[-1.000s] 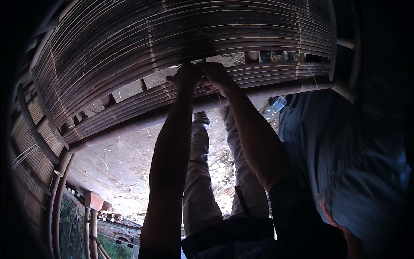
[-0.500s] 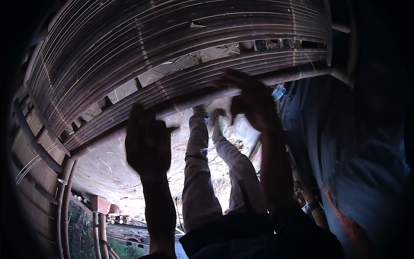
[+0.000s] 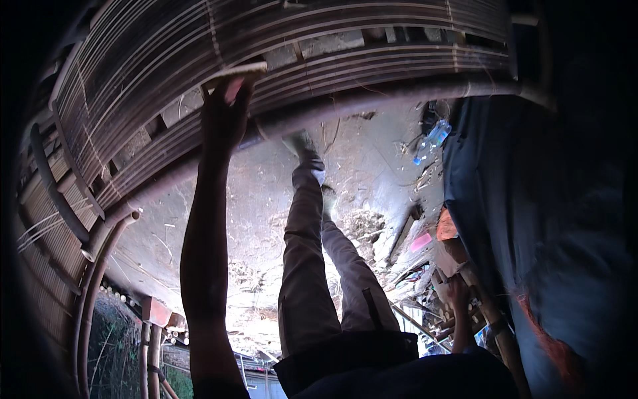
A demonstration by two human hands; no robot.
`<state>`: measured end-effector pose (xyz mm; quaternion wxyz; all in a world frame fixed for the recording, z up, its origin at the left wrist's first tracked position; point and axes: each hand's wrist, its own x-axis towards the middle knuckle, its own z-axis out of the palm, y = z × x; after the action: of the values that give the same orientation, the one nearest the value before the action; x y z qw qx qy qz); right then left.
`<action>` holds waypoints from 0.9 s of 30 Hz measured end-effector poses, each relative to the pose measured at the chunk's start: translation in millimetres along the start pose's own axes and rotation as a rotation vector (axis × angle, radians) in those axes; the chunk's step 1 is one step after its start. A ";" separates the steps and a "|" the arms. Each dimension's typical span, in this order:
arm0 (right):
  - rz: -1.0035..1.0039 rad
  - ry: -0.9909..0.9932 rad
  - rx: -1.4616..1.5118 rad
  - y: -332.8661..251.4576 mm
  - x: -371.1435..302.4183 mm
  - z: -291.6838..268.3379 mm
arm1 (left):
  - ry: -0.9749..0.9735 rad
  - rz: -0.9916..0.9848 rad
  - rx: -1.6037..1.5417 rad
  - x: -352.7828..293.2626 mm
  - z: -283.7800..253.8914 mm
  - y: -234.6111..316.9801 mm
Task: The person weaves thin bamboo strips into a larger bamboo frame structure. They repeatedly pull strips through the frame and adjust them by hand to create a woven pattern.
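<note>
Strip [image 3: 251, 68] in the left hand [image 3: 224, 118] looks pale, narrow (slightly blurred).

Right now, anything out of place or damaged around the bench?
Mildly: a clear bottle lies on its side on the ground beside dark fabric, and a loose pink piece looks like stray litter. The slatted bench has a wide gap between slats; damage or design, I can't tell.
</note>
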<state>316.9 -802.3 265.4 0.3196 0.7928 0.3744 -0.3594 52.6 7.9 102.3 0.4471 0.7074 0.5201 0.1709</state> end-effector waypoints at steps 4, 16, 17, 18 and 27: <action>0.652 -0.584 -0.034 68.3 -206.8 22.6 | 0.116 0.145 0.146 16.9 51.5 -49.9; -0.125 0.510 0.865 -288.5 213.8 -190.1 | -0.043 0.212 0.407 25.6 93.9 -71.2; -0.176 0.738 0.801 -333.9 259.4 -235.4 | -0.037 0.249 0.381 29.9 96.1 -75.1; -0.212 0.731 0.906 -364.0 298.1 -285.0 | -0.047 0.225 0.434 29.6 102.1 -66.1; -0.308 0.477 0.487 -398.1 325.7 -305.7 | -0.122 0.219 0.678 23.7 79.6 -37.9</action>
<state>240.4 -241.4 71.5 -0.0323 0.8414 0.4570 -0.2868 96.2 -5.0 23.2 0.1962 0.8759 0.4407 -0.0069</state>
